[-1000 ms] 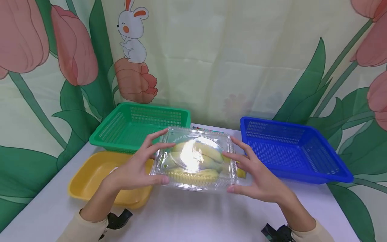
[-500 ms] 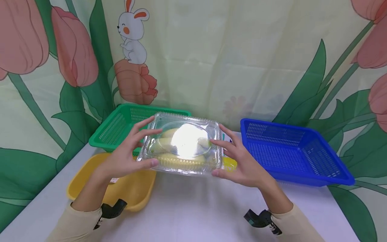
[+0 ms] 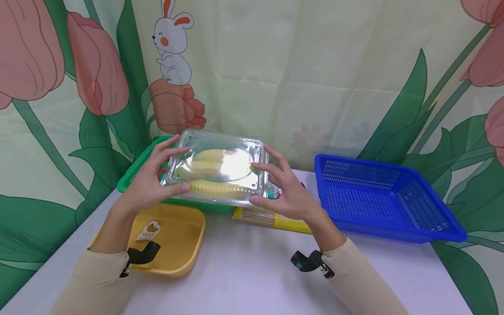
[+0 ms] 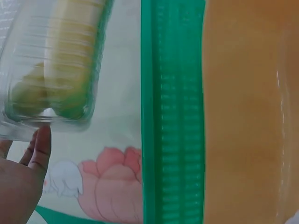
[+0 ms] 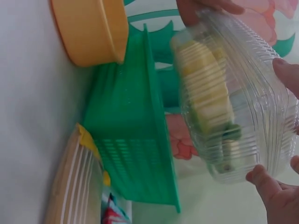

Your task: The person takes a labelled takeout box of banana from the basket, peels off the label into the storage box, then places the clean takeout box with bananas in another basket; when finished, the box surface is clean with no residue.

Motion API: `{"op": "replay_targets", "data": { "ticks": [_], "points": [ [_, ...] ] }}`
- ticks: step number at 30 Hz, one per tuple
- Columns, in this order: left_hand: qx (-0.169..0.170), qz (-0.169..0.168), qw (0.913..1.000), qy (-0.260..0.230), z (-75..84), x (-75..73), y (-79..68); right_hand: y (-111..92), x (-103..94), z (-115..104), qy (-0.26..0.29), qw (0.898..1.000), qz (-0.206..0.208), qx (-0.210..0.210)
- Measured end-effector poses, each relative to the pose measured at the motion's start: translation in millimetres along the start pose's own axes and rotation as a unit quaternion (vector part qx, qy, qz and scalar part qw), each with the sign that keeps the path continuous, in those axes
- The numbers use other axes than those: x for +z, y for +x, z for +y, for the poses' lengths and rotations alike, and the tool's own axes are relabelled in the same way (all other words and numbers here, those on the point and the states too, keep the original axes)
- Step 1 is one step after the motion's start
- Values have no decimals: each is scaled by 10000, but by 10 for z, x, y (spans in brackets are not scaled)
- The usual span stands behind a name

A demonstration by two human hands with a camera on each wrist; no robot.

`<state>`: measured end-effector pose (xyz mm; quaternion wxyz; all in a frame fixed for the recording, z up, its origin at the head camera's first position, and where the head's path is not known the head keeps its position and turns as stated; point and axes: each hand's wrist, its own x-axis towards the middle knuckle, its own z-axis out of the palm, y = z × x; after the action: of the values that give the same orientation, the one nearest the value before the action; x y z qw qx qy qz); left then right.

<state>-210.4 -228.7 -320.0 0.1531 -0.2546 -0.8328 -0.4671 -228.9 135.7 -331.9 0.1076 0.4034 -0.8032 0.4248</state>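
Both hands hold a clear plastic clamshell box [image 3: 208,192] in the air above the green basket [image 3: 138,168], which it largely hides in the head view. Inside the closed box lie several bananas [image 3: 206,166], yellow with green ends. My left hand [image 3: 147,186] grips its left side, thumb at the near edge and fingers along the top and side. On the opposite side my right hand [image 3: 291,192] grips it the same way. In the right wrist view the box [image 5: 252,116] is tilted and clear of the basket [image 5: 126,121].
A yellow basin [image 3: 181,238] with a small banana-printed label [image 3: 148,230] sits front left. A yellow-ended packet of thin brown sticks [image 3: 256,216] lies beside the green basket, near a teal packet [image 3: 273,191]. At right stands a blue basket [image 3: 366,197].
Both hands have carried the clamshell box left, up and away from me, from over the table's middle to above the green basket. The stick packet and the label have come into fuller view.
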Motion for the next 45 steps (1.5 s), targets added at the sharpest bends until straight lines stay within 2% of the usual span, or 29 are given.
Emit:
{"op": "replay_targets", "data": {
  "ticks": [8, 17, 21, 26, 30, 35, 45],
  "points": [
    [-248, -15, 9996, -119, -115, -195, 53, 291, 195, 74, 163, 9998, 96, -48],
    [-726, -74, 9973, 89, -322, -316, 84, 477, 385, 182, 552, 9976, -15, 424],
    [-883, -228, 9958, 83, -417, -367, 108, 533, 473, 243, 653, 9962, -69, 575],
    [-1005, -512, 9933, 259, -527, -367, 157, 552, 543, 316, 690, 9945, -129, 771],
    [-1191, -616, 9902, 383, -614, -352, 178, 553, 582, 383, 422, 9944, -236, 943],
    [-1516, -705, 9848, 473, -703, -331, 172, 562, 626, 440, 273, 9930, -381, 1086],
    [-1605, -699, 9834, 470, -853, -360, 105, 647, 720, 462, 114, 9908, -620, 1201]
  ]
}}
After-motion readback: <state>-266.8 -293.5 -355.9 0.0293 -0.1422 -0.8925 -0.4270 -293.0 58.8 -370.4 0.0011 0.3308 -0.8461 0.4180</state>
